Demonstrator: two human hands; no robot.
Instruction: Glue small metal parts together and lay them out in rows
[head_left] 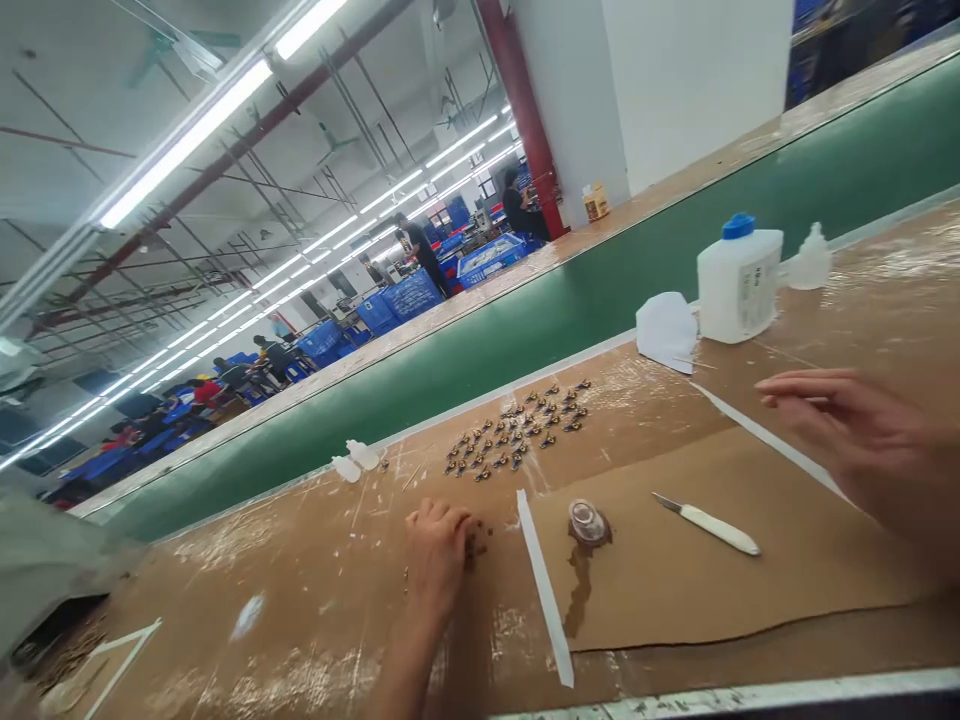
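Observation:
My left hand [436,548] rests on the brown tabletop with its fingers curled together, beside a little heap of small dark brown pieces [477,540]. Whatever those fingers hold is hidden. Over the right side of a cardboard sheet [675,590], my right hand [855,430] is raised with thumb and fingers pinched; anything between them is too small to make out. On the cardboard lie a white-handled craft knife [716,527] and a small clear cup [586,522], with a dark wet stain around it. Many small dark-and-gold parts [517,430] stand in rows beyond my left hand.
A white jug with a blue cap [741,280], a small dropper bottle [811,260] and a white paper piece [666,328] are at the back right. Two small white bottles [355,460] lie back left. A green conveyor belt [450,350] runs behind; people work farther off.

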